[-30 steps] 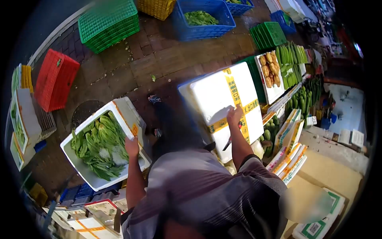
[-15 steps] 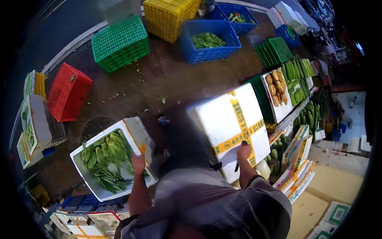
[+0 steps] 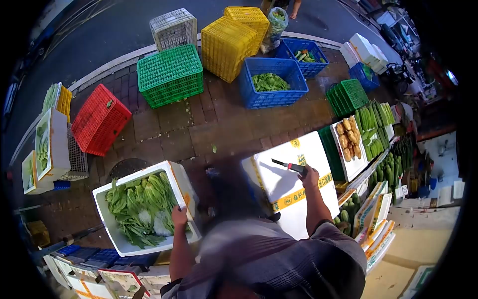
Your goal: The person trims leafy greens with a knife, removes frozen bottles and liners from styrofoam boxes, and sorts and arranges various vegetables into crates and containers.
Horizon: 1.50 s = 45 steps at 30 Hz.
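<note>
My left hand (image 3: 179, 216) is closed on the right rim of an open white foam box (image 3: 110, 238), which is tilted and holds leafy greens (image 3: 140, 204) with whitish, ice-like lumps among them. In my right hand (image 3: 309, 176) is a knife (image 3: 289, 166) with a black and red handle, its blade pointing left over a closed white foam box (image 3: 271, 179). Yellow printed tape (image 3: 290, 200) crosses that box's lid. Beyond the lid's right side lies a white tray of brown tubers (image 3: 350, 138).
Green crates (image 3: 170, 74), yellow crates (image 3: 226, 47), a red crate (image 3: 101, 120) and a blue crate of greens (image 3: 274, 102) stand on the pavement ahead. Green vegetables (image 3: 391, 169) line the right. Part of another person (image 3: 295, 9) shows at the top.
The knife has swung up from beside my right wrist and now points left above the lid. My left hand keeps its hold on the open box. The view has tilted upward, showing more street.
</note>
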Motion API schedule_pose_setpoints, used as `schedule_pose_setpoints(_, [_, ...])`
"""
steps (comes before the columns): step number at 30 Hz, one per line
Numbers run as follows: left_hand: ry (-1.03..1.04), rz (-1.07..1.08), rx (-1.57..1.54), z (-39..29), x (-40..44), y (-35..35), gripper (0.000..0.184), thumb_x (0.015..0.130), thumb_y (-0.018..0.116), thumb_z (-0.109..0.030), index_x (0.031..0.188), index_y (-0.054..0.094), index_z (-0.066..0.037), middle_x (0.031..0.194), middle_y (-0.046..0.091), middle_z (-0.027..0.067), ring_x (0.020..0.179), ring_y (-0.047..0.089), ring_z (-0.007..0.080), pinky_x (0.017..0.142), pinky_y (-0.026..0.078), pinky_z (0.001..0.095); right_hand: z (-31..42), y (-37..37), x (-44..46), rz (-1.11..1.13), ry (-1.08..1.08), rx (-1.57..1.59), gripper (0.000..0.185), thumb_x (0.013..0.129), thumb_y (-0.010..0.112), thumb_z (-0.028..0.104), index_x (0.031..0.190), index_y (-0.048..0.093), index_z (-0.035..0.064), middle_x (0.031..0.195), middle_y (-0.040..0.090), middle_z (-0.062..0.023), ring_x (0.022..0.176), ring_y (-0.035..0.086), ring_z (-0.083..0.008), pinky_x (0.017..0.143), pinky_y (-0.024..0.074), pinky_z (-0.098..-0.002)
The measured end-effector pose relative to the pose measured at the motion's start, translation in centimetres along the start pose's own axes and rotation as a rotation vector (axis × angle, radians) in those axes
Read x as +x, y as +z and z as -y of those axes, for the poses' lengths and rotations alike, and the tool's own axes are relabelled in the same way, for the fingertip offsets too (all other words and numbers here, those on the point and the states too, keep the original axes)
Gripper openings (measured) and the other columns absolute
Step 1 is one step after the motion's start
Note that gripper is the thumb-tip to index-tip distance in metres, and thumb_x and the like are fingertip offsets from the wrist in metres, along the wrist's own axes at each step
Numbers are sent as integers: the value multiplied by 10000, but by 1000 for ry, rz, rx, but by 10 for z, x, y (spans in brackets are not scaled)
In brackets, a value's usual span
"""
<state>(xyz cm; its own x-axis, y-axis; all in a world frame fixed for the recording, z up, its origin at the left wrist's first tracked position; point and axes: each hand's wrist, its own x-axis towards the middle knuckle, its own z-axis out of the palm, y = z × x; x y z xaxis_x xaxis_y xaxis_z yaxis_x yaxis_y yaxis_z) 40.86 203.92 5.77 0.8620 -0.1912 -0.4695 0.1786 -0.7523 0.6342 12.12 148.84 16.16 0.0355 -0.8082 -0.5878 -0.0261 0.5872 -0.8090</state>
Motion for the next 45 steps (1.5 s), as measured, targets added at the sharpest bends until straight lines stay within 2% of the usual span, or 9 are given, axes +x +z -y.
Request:
schedule_pose_setpoints(2, [-34, -6, -1, 7, -4, 1, 342, 841, 705, -259, 1026, 680, 27, 897, 696, 208, 834, 677, 332, 770, 511, 420, -18, -10, 2, -57, 22, -52, 233, 909, 661, 208, 995, 569, 13, 884, 624, -134, 723, 637, -253, 507, 534, -351])
schedule_pose_setpoints(6, [-35, -43, -103, 18, -8, 9, 348, 862, 699, -266, 1038, 687, 34, 903, 702, 200, 826, 678, 305, 767, 510, 412, -65, -46, -3, -57, -96, -325, 284, 889, 711, 178, 723, 582, -13, 555, 526, -78, 388, 468, -163, 358, 351, -292])
schedule_pose_setpoints(7, [-24, -54, -119, 16, -11, 6, 349, 869, 695, -267, 1040, 688, 36, 905, 704, 198, 828, 679, 300, 768, 510, 412, -64, -50, -9, -80, -118, -516, 314, 891, 708, 237, 758, 617, -32, 658, 610, -143, 507, 581, -244, 466, 466, -370])
schedule_pose_setpoints(11, [-29, -36, -68, 3, -14, 1, 350, 886, 685, -269, 1039, 682, 45, 905, 706, 194, 833, 680, 291, 776, 510, 402, -74, -44, -23, -300, -545, -1346, 467, 838, 700, 389, 1072, 684, -14, 988, 678, -250, 992, 625, -416, 905, 486, -469])
schedule_pose_setpoints(18, [72, -66, -128, -18, 6, -19, 374, 892, 685, -250, 1083, 657, 70, 950, 696, 213, 867, 664, 301, 811, 505, 394, -69, -8, -53, -5, -746, -1656, 435, 835, 719, 377, 1096, 624, 42, 1056, 634, -175, 1055, 569, -412, 876, 459, -484])
schedule_pose_setpoints(23, [-40, -132, -73, 3, 34, -19, 426, 877, 701, -262, 1136, 635, 70, 1042, 686, 216, 933, 657, 299, 853, 501, 395, -27, 19, -40, 280, -644, -1449, 392, 873, 675, 372, 1019, 604, 15, 971, 638, -235, 910, 627, -425, 776, 501, -510])
schedule_pose_setpoints(29, [-165, -138, -77, -18, 62, -5, 467, 859, 715, -294, 1165, 625, 48, 1032, 683, 213, 940, 657, 322, 857, 504, 420, 22, 178, 66, 85, -632, -1004, 386, 896, 622, 304, 1097, 635, -26, 835, 685, -261, 806, 678, -422, 711, 512, -491])
schedule_pose_setpoints(34, [-233, -212, 5, -51, 82, -11, 464, 845, 725, -303, 1145, 631, 38, 982, 694, 207, 899, 674, 333, 834, 507, 423, 82, 291, 153, 204, -605, -992, 374, 822, 629, 329, 868, 710, -33, 787, 689, -248, 775, 694, -414, 713, 526, -465])
schedule_pose_setpoints(45, [-366, -59, -39, -15, 113, -12, 471, 857, 726, -319, 1111, 664, 73, 1000, 710, 219, 913, 685, 315, 841, 521, 408, 109, 344, 236, 7, -318, -1175, 430, 784, 674, 383, 881, 734, -31, 907, 715, -250, 897, 705, -373, 795, 538, -442])
